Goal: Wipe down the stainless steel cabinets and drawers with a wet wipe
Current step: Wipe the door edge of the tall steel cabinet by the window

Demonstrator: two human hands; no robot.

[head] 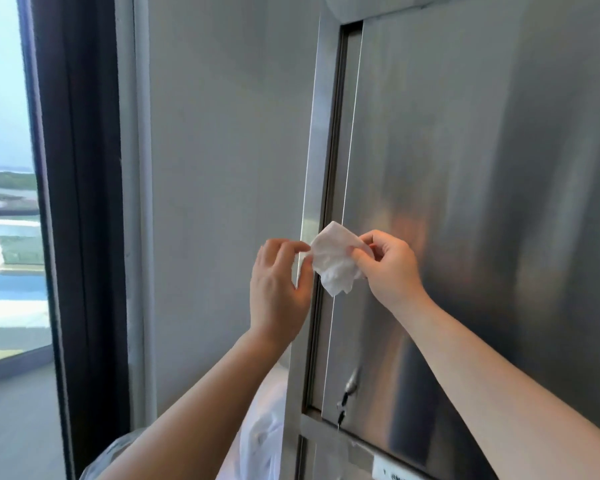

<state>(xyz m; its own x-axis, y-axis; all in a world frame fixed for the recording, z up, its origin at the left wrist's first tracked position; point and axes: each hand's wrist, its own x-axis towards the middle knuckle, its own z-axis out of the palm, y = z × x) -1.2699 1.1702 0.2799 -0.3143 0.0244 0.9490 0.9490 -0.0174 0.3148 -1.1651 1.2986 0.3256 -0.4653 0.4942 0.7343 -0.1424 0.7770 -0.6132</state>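
A crumpled white wet wipe (334,259) hangs in the air just in front of the left edge of a tall stainless steel cabinet door (482,202). My left hand (279,292) pinches the wipe's left corner with thumb and fingertips. My right hand (388,265) pinches its right side. Both hands are raised at mid-height of the door, close together. The steel cabinet frame (321,168) runs vertically behind the wipe. A small lock with a key (347,393) sits low on the door.
A grey wall panel (222,168) stands left of the cabinet, and a dark window frame (80,202) beyond it. White plastic-wrapped material (260,427) lies low between wall and cabinet. A labelled steel panel (392,469) starts under the door.
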